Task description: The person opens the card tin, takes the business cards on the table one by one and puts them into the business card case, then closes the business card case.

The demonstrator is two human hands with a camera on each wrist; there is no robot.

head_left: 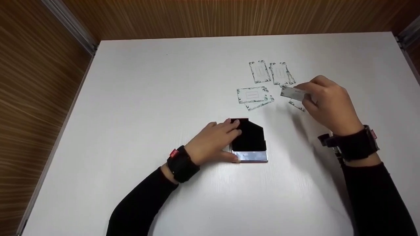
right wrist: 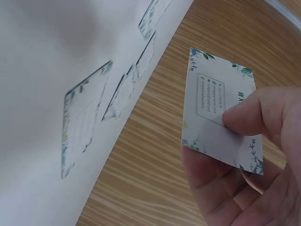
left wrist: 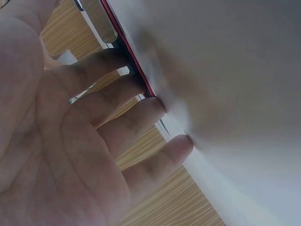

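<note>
My left hand rests at the left side of a business card case. Its fingers lie fairly straight over the black lining, and the thumb is at the near left corner. A shiny silver strip runs along the case's near side; the left wrist view shows its thin red edge. Above the table, my right hand pinches a business card between thumb and fingers. Green leaves decorate the card's corners, with a printed text box on the side facing the right wrist camera.
Beyond the case, several similar cards lie on the white table. One upright card is beside an overlapping pair; a sideways card partly covers another. Another card lies under the right hand. Wood-grain panels border the table.
</note>
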